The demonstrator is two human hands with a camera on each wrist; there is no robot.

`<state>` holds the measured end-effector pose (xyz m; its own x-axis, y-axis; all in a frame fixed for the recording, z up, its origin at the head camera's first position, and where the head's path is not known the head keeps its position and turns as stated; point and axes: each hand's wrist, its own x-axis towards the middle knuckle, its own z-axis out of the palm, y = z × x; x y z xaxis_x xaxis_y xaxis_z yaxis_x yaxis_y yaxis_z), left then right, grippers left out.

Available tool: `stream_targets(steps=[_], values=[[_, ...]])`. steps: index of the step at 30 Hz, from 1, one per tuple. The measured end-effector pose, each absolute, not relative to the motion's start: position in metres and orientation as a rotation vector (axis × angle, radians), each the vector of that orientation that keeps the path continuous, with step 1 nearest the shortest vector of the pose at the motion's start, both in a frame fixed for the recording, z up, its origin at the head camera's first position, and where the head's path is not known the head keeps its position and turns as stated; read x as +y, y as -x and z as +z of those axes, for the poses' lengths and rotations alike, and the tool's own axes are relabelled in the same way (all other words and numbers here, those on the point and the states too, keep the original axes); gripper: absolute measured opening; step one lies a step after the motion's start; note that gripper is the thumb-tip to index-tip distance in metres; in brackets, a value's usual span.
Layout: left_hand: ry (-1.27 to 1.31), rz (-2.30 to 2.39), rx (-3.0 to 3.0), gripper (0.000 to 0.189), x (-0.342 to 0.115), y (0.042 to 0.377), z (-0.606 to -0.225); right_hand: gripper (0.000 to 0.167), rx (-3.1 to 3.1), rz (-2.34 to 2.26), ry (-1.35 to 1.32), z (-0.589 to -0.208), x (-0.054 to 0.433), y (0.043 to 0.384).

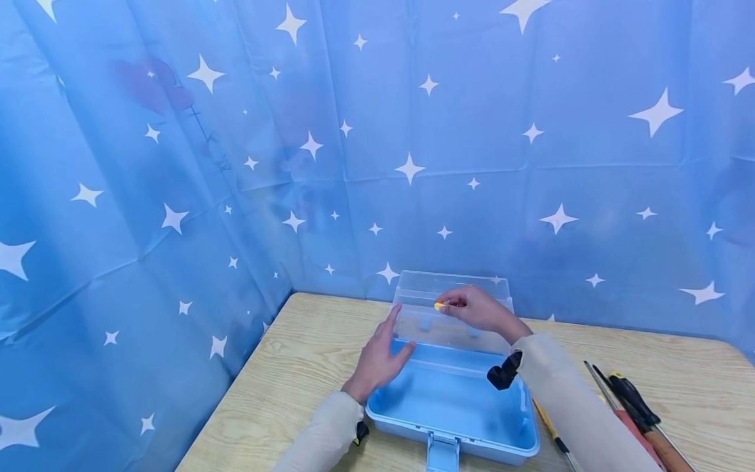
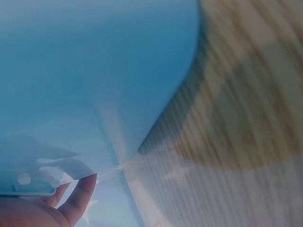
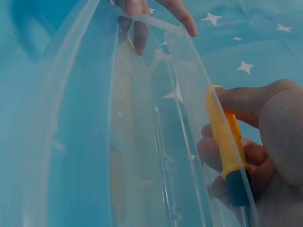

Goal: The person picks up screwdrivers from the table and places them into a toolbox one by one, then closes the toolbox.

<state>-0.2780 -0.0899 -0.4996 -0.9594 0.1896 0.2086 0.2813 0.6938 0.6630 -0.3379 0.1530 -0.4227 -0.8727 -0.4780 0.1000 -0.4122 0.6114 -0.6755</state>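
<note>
A blue toolbox (image 1: 454, 400) stands on the table with its clear plastic lid (image 1: 451, 337) raised at the back. My left hand (image 1: 380, 357) is at the lid's left side; in the right wrist view its fingers (image 3: 176, 13) straddle the lid's end wall, thumb on one side. My right hand (image 1: 480, 308) pinches a screwdriver with a yellow handle (image 3: 222, 137) and dark collar between thumb and curled fingers. In the right wrist view the screwdriver is against the clear plastic, its shaft pointing downward and its tip out of frame. The toolbox's front latch (image 1: 442, 452) hangs down.
Right of the toolbox lie several tools: a yellow-handled one (image 1: 548, 419), a black-handled screwdriver (image 1: 636, 396), a red handle (image 1: 639, 436) and a brown handle (image 1: 669, 452). My right sleeve partly covers them. A blue star-patterned curtain (image 1: 377, 131) hangs behind the wooden table (image 1: 265, 373).
</note>
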Motion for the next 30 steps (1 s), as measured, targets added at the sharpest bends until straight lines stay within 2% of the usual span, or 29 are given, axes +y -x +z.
stream_targets(steps=[30], values=[[0.386, -1.102, -2.785, 0.077, -0.0903, 0.2767, -0.4984, 0.033, 2.723, -1.110, 0.739, -0.4299, 0.1523, 0.3319]])
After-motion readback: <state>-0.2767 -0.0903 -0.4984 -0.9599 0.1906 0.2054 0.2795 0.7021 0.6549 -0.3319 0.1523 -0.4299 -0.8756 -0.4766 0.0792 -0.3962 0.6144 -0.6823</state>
